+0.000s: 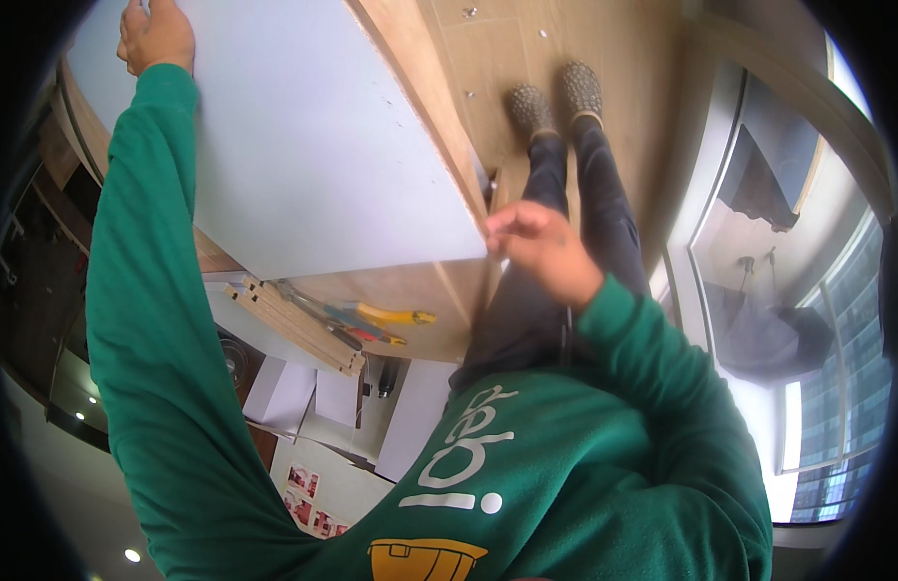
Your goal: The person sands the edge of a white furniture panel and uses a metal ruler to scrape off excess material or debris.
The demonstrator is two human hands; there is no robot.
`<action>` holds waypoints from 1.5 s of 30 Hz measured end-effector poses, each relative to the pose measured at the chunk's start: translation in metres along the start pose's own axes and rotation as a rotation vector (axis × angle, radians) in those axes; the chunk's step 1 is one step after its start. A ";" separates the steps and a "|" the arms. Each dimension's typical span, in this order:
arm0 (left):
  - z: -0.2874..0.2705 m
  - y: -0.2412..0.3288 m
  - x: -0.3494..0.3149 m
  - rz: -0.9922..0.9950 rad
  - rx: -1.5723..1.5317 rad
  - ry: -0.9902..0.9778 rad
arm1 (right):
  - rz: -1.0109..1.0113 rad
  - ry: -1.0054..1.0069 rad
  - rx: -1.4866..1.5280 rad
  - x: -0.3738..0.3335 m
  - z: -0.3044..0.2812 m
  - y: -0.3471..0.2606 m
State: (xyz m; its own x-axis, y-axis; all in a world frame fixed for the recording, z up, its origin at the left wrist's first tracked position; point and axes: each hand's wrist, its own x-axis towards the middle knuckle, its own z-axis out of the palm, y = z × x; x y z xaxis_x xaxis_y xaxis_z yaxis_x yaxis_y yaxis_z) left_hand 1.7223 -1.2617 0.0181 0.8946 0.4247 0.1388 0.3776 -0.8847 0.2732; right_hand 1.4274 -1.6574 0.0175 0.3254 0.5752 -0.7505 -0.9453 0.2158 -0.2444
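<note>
A large white board [304,136] with a raw wood-coloured edge spans the upper left of the head view. My left hand [158,39] is at its far left part, arm stretched out, fingers curled against the board; the picture's top edge cuts part of the hand off. By the board's near right corner is my right hand [541,247], thumb and fingers pinched together at the edge. Whatever lies between those fingertips is too small or blurred to name.
Yellow-handled pliers [396,316] and other hand tools lie on a wooden surface below the board, beside stacked wood strips [294,324]. Small bits of hardware [470,13] are on the wood floor [633,58]. My shoes [582,89] stand there. A window [836,339] is at the right.
</note>
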 end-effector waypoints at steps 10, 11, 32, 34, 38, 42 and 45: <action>0.000 -0.003 0.001 0.025 0.014 0.006 | -0.070 -0.069 0.176 0.014 -0.002 0.012; 0.001 -0.003 0.001 0.030 0.009 0.010 | -0.076 -0.062 0.145 0.014 -0.002 0.012; -0.001 -0.001 -0.002 0.010 -0.015 0.004 | -0.503 0.146 -0.440 -0.005 0.016 -0.002; -0.001 -0.002 0.000 0.018 -0.004 0.005 | -0.476 0.158 -0.438 -0.007 0.025 -0.003; 0.001 -0.003 -0.001 0.025 -0.011 0.001 | -0.451 0.243 -0.434 -0.004 0.033 -0.001; 0.000 -0.001 -0.002 0.002 -0.025 -0.009 | -0.489 0.316 -0.507 -0.003 0.041 -0.004; 0.000 -0.002 0.000 0.022 0.001 -0.007 | -0.500 0.347 -0.559 -0.006 0.045 -0.008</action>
State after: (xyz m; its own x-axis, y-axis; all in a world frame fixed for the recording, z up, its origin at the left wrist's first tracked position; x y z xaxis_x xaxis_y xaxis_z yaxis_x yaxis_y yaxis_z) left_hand 1.7210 -1.2598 0.0175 0.9043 0.4039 0.1383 0.3581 -0.8940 0.2694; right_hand 1.4340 -1.6272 0.0510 0.7720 0.2195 -0.5965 -0.5915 -0.0951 -0.8007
